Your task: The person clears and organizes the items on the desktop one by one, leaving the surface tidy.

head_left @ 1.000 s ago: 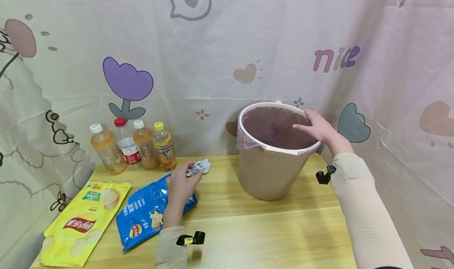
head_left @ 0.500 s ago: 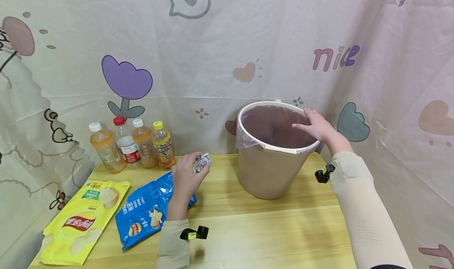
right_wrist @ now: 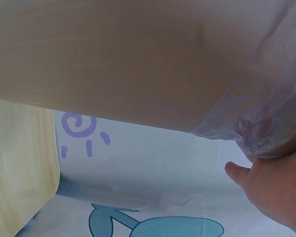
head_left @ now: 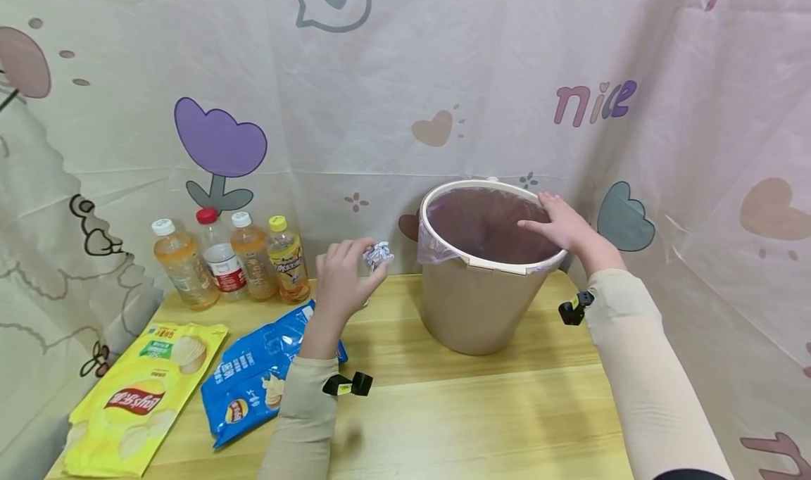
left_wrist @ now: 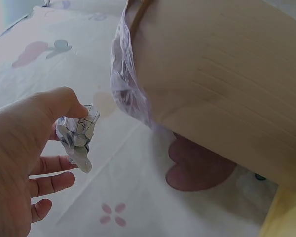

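Observation:
In the left wrist view, my left hand (head_left: 345, 279) pinches a crumpled piece of paper (left_wrist: 80, 132) between thumb and fingertips, the lower fingers loosely bent. In the head view that paper is raised above the table, left of the beige trash bin (head_left: 472, 311). A thin purple bag (head_left: 434, 244) lines the bin and folds over its white rim (head_left: 431, 216). My right hand (head_left: 567, 226) rests on the rim's right side, fingers extended and thumb pointing over the opening. Part of this hand is hidden behind the bag in the right wrist view.
A blue chip bag (head_left: 253, 374) lies beneath my left forearm, beside a yellow chip bag (head_left: 142, 402). Several drink bottles (head_left: 253, 262) stand along the back left of the wooden table (head_left: 475, 424). A printed curtain (head_left: 380, 79) hangs behind.
My left hand has lifted the crumpled paper off the table, moving it up and slightly right toward the bin. My right hand stays on the rim.

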Available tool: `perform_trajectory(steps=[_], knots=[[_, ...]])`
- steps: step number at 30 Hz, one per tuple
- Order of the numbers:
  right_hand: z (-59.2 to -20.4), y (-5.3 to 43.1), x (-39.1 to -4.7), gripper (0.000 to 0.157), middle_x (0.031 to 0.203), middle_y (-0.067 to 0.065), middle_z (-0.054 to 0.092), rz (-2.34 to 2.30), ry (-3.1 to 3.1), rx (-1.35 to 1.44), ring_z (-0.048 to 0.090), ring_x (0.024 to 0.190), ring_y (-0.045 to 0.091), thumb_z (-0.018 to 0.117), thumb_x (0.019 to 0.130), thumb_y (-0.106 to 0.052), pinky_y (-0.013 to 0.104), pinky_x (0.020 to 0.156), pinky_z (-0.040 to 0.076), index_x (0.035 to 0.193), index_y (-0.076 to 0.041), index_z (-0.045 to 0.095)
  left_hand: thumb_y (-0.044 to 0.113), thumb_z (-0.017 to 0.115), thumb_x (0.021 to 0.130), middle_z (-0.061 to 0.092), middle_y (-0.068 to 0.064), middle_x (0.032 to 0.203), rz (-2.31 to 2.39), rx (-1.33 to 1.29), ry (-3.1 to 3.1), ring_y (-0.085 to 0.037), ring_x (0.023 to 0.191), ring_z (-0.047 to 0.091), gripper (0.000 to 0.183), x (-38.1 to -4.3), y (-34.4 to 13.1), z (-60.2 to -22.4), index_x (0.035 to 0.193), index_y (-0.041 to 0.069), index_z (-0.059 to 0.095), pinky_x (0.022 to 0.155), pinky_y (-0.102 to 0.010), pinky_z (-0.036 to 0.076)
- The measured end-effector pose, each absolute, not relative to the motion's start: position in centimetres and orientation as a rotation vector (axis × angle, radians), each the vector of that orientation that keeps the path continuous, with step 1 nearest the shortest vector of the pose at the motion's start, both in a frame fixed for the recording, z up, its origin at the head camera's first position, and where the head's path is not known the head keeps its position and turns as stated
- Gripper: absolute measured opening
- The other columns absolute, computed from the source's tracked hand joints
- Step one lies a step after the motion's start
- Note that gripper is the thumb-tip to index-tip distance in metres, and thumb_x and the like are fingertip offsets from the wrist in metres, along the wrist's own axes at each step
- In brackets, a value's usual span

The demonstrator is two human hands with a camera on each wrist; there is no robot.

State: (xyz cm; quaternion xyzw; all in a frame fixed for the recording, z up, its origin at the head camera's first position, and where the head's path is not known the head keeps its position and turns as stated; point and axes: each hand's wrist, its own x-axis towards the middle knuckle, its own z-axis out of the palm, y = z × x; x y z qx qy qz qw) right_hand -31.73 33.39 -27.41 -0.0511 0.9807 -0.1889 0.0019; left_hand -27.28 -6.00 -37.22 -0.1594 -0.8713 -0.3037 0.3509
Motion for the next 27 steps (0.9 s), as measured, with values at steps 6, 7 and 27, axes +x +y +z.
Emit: perform_trajectory(steps=[6,7,27], knots=[[-27.3,33.2,-31.8,0.094,0.161,0.027,0.003,-0.524,3.084,-0.172,-0.002,0.150,0.045,0.050,0.095,-0.055,0.059,0.120,0.003,0.154,0.004,0.006,0.040,0.068,0.082,0.070,-0.008,0.108,-0.720,-0.482,-2.236,-0.029,0.097,0.060,0.039,-27.8,-5.5,-35.0,0.114,0.018,0.067,0.078,-0.047,0.042],[-27.3,33.1,-31.8,0.093,0.161,0.027,0.003,-0.512,3.084,-0.170,-0.002,0.150,0.044,0.050,0.095,-0.054,0.059,0.120,0.003,0.154,0.004,0.006,0.040,0.068,0.082,0.070,-0.007,0.109,-0.713,-0.491,-2.233,-0.029,0.097,0.060,0.039,-27.9,-5.4,-34.7,0.115,0.018,0.067,0.078,-0.046,0.041],[-26.8,32.8,-31.7,0.094,0.162,0.025,0.003,-0.396,3.078,-0.124,-0.003,0.150,0.043,0.039,0.096,-0.063,0.062,0.119,0.000,0.154,0.002,0.005,0.046,0.058,0.086,0.069,-0.003,0.114,-0.606,-0.633,-2.232,-0.027,0.104,0.058,0.041,-29.8,-3.1,-30.2,0.118,0.021,0.066,0.083,-0.046,0.038]])
